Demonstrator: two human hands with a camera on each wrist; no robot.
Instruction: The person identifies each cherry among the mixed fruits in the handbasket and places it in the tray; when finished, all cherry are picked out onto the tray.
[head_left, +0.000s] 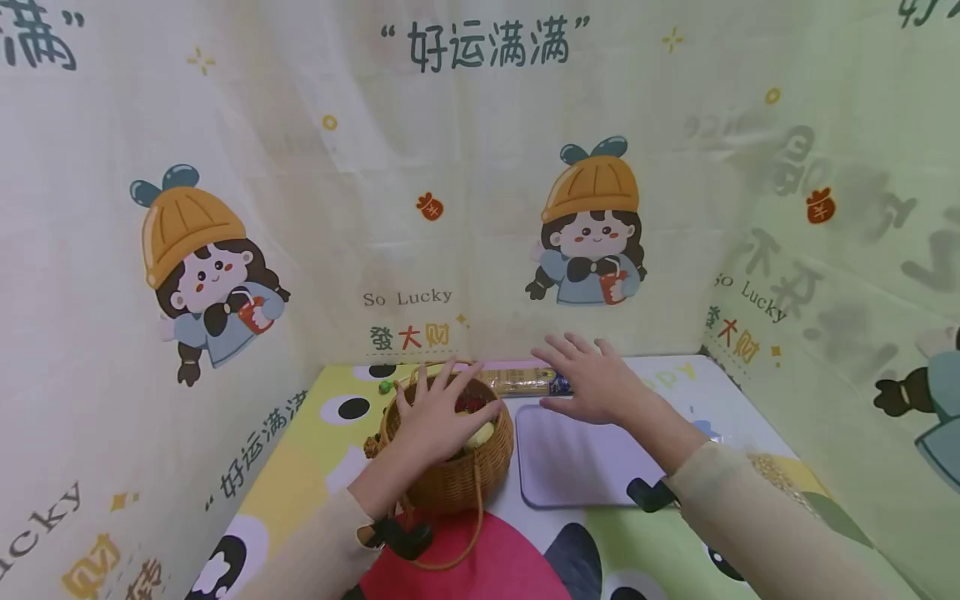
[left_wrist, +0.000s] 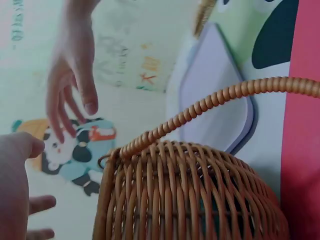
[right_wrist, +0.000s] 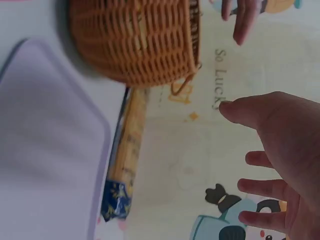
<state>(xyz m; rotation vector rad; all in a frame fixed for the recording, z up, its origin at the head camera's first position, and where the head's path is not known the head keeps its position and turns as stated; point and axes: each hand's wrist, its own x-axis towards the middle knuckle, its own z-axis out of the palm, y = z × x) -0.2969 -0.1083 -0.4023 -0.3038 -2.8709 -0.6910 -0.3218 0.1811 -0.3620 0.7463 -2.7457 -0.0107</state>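
Observation:
My left hand (head_left: 438,417) hovers over the mouth of a wicker basket (head_left: 465,487), its fingers spread and holding nothing. Inside the basket, red and pale yellow items (head_left: 482,435) show partly past the hand; the rest of the contents is hidden. A long wicker handle (left_wrist: 215,100) arcs off the basket's side. To the right, my right hand (head_left: 588,379) is held in the air above the back of a pale lilac tray (head_left: 555,467), fingers straight and apart. In the right wrist view its thumb and fingers (right_wrist: 262,187) grasp nothing.
Behind the basket lies a long gold and blue packet (head_left: 525,382) along the back wall. A small green item (head_left: 386,387) and a brown knobbly item (head_left: 372,447) sit by the basket's left side. Printed cloth walls (head_left: 480,233) enclose the table on the back and sides.

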